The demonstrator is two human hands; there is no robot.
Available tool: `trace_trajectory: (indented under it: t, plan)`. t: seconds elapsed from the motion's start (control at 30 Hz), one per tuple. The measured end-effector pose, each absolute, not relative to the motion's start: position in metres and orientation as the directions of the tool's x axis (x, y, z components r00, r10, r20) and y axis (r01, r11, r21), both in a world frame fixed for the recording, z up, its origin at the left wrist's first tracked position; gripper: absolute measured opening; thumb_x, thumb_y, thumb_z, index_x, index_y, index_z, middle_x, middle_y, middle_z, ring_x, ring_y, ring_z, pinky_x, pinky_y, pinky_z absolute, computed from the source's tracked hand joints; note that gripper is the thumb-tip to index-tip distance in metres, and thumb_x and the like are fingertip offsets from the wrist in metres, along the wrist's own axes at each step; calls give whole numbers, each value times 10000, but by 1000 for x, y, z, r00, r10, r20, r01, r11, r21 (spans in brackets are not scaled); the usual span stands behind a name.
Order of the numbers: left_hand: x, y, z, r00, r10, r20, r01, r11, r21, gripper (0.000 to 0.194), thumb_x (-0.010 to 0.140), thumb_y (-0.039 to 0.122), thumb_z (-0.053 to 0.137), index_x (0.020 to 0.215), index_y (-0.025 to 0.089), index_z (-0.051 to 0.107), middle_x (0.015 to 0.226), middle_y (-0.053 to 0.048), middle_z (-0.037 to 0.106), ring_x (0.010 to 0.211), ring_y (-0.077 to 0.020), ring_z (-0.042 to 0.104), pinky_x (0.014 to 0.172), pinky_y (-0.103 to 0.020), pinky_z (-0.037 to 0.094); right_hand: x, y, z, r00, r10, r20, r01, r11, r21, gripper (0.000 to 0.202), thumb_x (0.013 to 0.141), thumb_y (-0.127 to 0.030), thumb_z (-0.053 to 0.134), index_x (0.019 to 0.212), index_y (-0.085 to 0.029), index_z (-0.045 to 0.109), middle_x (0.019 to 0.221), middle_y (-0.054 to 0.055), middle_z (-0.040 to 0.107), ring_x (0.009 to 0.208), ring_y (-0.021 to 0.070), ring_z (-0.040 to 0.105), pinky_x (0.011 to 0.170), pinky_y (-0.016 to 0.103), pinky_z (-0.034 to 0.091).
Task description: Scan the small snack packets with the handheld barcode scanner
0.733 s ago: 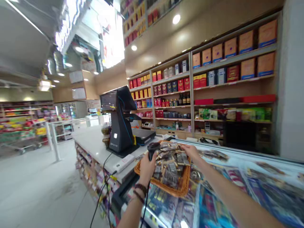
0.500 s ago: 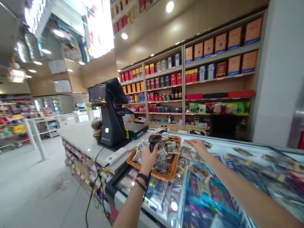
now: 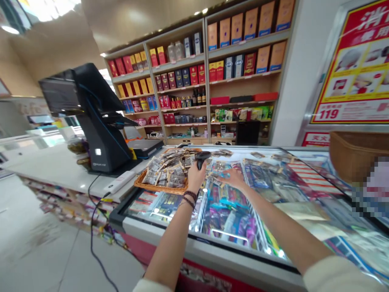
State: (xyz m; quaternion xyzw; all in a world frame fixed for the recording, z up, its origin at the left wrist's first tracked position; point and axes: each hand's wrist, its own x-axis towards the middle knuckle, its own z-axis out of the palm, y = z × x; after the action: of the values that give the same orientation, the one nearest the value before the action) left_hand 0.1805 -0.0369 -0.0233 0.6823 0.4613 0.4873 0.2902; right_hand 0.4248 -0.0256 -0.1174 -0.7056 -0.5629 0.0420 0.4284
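My left hand (image 3: 197, 175), with a dark beaded bracelet at the wrist, is wrapped round the handle of a black handheld scanner (image 3: 203, 155). It is at the right edge of a wicker basket (image 3: 161, 188) filled with small clear packets (image 3: 176, 166). To the right, my right hand (image 3: 233, 178) reaches over the glass top of a freezer (image 3: 194, 239), fingers spread at a small packet (image 3: 214, 178). Whether the fingertips touch that packet is unclear. More packets (image 3: 221, 153) lie scattered on the glass behind both hands.
A black checkout terminal (image 3: 99, 125) stands on the white counter (image 3: 57, 162) at left, a cable (image 3: 92, 227) hanging below. Colourful bags show inside the freezer. Boxed goods fill the shelves (image 3: 185, 61) behind. A brown basket (image 3: 352, 158) is at far right.
The view has turned right, bringing a red wall poster and brown basket into sight. My right hand has come nearer my left, its fingers more spread. The scanner remains in my left hand.
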Motion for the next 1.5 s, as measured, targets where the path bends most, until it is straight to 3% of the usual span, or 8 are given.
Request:
trace_trajectory:
  t: [0.07, 0.13, 0.23, 0.37, 0.5, 0.7, 1.27, 1.5]
  plan:
    - [190, -42, -36, 125, 921, 369, 365, -389, 846, 293, 1042, 468, 657, 897, 213, 667, 711, -32, 673, 712, -239, 699, 698, -295, 482, 414, -32, -125, 285, 868, 406, 833, -15, -554, 433, 730, -648, 951, 889, -254, 868, 1232, 142, 818, 1268, 410, 716, 1114, 532, 528]
    - [197, -45, -50, 155, 927, 340, 380, -374, 846, 290, 1046, 462, 655, 900, 212, 666, 708, -31, 672, 702, -236, 696, 693, -294, 480, 417, -36, -127, 267, 880, 393, 843, -15, -538, 362, 755, -574, 948, 864, -244, 848, 1184, 136, 829, 1236, 398, 734, 1095, 511, 538]
    - [206, -48, -68, 194, 934, 299, 391, -353, 850, 293, 1042, 455, 659, 870, 217, 649, 699, -29, 664, 682, -233, 687, 688, -295, 483, 444, -41, -125, 361, 844, 398, 781, -41, -623, 271, 760, -466, 925, 872, -244, 817, 1012, 96, 849, 1043, 339, 789, 949, 431, 586]
    - [214, -47, -79, 263, 915, 306, 346, -385, 856, 300, 1021, 487, 670, 873, 229, 636, 685, -15, 647, 663, -232, 682, 663, -291, 476, 478, -51, -129, 560, 707, 432, 636, -32, -771, 201, 763, -386, 842, 907, -249, 812, 965, 81, 863, 911, 309, 795, 837, 397, 584]
    - [217, -46, -83, 345, 877, 334, 289, -438, 852, 374, 1009, 572, 629, 846, 236, 607, 635, -5, 617, 617, -222, 646, 616, -287, 443, 482, -55, -135, 660, 616, 429, 487, 84, -869, 319, 732, -527, 833, 895, -254, 811, 862, 69, 846, 819, 313, 775, 809, 427, 589]
    - [214, -51, -86, 423, 841, 337, 204, -451, 869, 495, 970, 720, 585, 820, 248, 572, 566, 24, 561, 527, -193, 577, 582, -290, 427, 477, -61, -131, 720, 555, 417, 304, 289, -908, 543, 643, -721, 877, 890, -246, 790, 911, 105, 857, 891, 336, 791, 858, 467, 611]
    - [215, -57, -83, 419, 836, 355, 221, -473, 853, 428, 984, 644, 590, 834, 244, 575, 616, 13, 571, 599, -200, 598, 621, -287, 447, 481, -62, -134, 719, 578, 387, 326, 210, -922, 584, 714, -735, 828, 981, -216, 787, 1001, 138, 868, 967, 342, 812, 913, 455, 634]
    - [216, -54, -81, 369, 864, 342, 228, -441, 868, 420, 994, 627, 601, 832, 241, 580, 620, 9, 588, 573, -201, 600, 606, -287, 428, 477, -59, -131, 749, 574, 331, 260, 206, -943, 656, 679, -778, 815, 1002, -209, 783, 712, 68, 799, 717, 315, 797, 695, 414, 645]
